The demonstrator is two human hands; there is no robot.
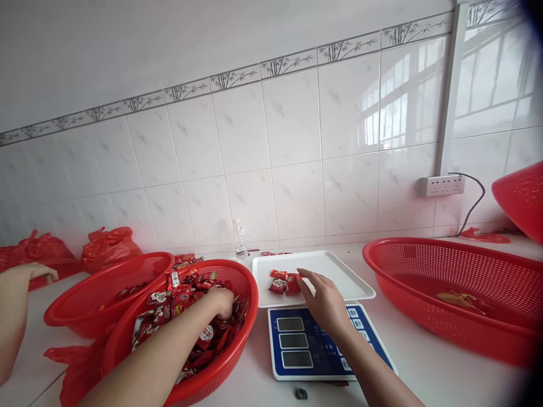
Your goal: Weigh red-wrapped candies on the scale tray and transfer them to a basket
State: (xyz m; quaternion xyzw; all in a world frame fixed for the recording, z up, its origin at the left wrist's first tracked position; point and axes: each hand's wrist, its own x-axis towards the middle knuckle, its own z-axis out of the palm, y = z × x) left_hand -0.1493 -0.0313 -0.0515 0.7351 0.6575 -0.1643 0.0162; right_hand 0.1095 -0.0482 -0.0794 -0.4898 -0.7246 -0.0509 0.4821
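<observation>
At the bottom centre, the right hand (324,299) reaches forward over the blue-faced digital scale (326,345), palm down, fingers spread open and holding nothing, fingertips just beside the 3 red wrapped candies (283,282) on the white plastic scale tray (339,268). Left of it, the left hand (221,301) plunges knuckles-up into the red plastic mesh basket full of red candy packets (237,350); its fingers are buried, so its grip cannot be told. A second red mesh basket (85,299) sits behind. At the left edge, another person's hand (36,272) rests near red plastic bags (108,246).
</observation>
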